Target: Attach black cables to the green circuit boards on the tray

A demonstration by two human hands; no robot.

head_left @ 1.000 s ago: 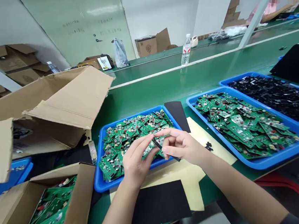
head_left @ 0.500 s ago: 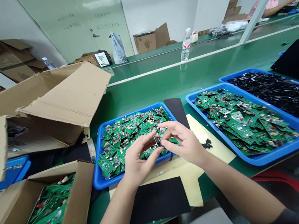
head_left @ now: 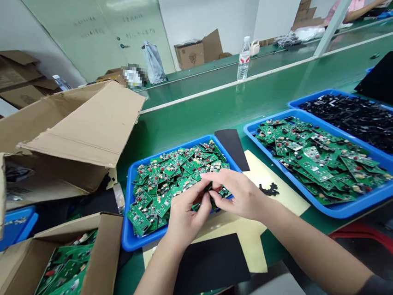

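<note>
My left hand (head_left: 188, 211) is closed, thumb and fingers pinching a small circuit board (head_left: 208, 188) with a dark part on it, mostly hidden by the fingers. Against it, the fingertips of my right hand (head_left: 243, 196) are pressed together; what they hold there is hidden. Both hands are over the near right edge of a blue tray (head_left: 127, 226) heaped with green circuit boards (head_left: 166, 177). Small black pieces (head_left: 269, 189) lie on yellow paper (head_left: 290, 200), just beyond my right wrist.
At right, a second blue tray (head_left: 336, 211) holds more circuit boards, with a tray of black parts (head_left: 355, 119) behind it. Cardboard boxes (head_left: 105, 259) crowd the left. A water bottle (head_left: 244, 61) stands on the green bench. Another person's arm (head_left: 364, 13) shows far right.
My hands have come together, and the right fingers have closed in on the small board, which is now largely covered. Both hands sit slightly lower.
</note>
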